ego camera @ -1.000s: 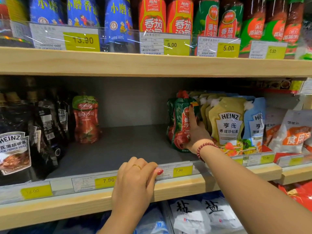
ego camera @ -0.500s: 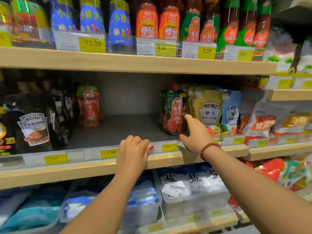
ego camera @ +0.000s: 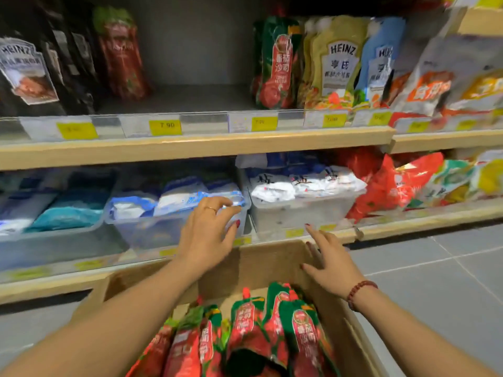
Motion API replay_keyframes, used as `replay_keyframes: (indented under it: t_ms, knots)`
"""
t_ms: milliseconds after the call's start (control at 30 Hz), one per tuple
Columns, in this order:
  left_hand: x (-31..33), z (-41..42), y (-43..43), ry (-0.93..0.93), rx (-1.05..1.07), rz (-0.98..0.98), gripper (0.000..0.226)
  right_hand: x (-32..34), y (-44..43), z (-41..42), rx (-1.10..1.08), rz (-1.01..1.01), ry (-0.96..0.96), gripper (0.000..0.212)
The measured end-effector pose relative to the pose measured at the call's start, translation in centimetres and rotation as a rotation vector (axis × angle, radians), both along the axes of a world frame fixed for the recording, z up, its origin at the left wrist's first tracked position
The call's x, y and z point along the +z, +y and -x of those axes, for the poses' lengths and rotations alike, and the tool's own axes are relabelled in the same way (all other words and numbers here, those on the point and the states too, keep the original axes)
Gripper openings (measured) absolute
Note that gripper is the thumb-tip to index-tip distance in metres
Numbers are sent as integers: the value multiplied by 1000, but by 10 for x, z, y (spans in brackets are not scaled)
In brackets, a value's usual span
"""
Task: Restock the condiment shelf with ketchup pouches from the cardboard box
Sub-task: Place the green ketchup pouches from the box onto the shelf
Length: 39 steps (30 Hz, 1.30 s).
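While both hands, left (ego camera: 206, 235) and right (ego camera: 333, 263), hover spread and empty above the cardboard box (ego camera: 272, 263), its ketchup pouches (ego camera: 253, 333) at 6 o'clock could slip from a hasty grasp.

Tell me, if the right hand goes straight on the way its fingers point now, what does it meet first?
Probably the far wall of the brown cardboard box: the right hand points up-left over it. Beyond stands the clear plastic bin. Depth is unclear.
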State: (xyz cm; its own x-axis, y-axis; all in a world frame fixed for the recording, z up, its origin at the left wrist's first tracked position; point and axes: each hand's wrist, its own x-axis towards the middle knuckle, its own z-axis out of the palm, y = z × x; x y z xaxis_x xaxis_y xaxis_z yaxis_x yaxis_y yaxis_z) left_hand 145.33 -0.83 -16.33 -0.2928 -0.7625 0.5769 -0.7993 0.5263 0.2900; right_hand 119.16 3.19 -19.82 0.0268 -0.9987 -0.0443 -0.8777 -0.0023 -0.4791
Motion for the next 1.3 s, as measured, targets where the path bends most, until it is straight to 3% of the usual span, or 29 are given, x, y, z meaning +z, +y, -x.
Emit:
replay_keyframes:
  t_ms: [133, 333, 467, 567, 667, 900, 1100, 1300]
  knots:
    - [-60, 0, 32, 21, -7, -339, 30, -36, 18, 0, -4, -68, -10, 99]
    - [-130, 4, 54, -107, 43, -1018, 58, -51, 19, 1, -48, -23, -20, 110]
    - [-149, 9, 61, -144, -8, -1256, 66, -51, 17, 0, -56, -44, -8, 114]
    - [-149, 14, 58, -117, -28, -1331, 69, -52, 16, -1, -65, -60, -6, 119]
    - [-146, 15, 54, 33, -54, -1415, 70, -53, 15, -2, -71, -52, -1, 119]
    - [-145, 21, 49, 208, 14, -1460, 82, -56, 12, -1, -73, -38, 4, 120]
    - [-142, 14, 47, 112, -10, -1315, 79, -58, 13, 0, -73, -28, 1, 120]
    - [-134, 13, 56, 280, -73, -1244, 82, -59, 15, 3, -59, -6, 9, 120]
